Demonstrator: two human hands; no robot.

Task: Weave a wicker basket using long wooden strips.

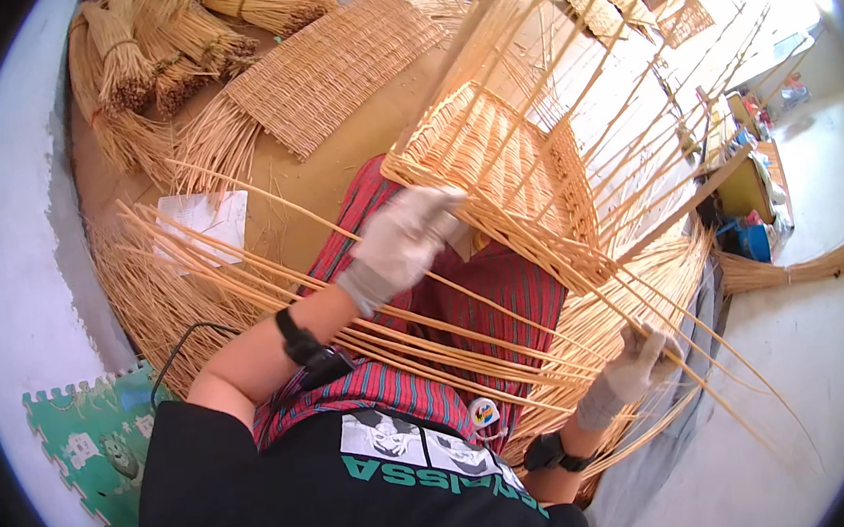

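A half-woven wicker basket [477, 143] rests tilted over my knees, with long upright rods rising from its edges. My left hand [403, 240], in a pale glove, is at the basket's near left edge. It is slightly blurred, its fingers bent together, and what they hold is hidden. Lower right, my right hand [637, 370], also gloved, is closed on a long wicker rod [687, 366] that runs out from the basket's near corner. Several loose rods [468, 335] lie across my lap, under my left forearm.
Bundles of tied rods [157, 51] lie at the far left beside a flat woven panel [340, 70]. A paper sheet [203, 222] lies among loose rods. More rods spread under my right arm. A green foam mat [92, 453] is at lower left, a blue container [746, 240] at right.
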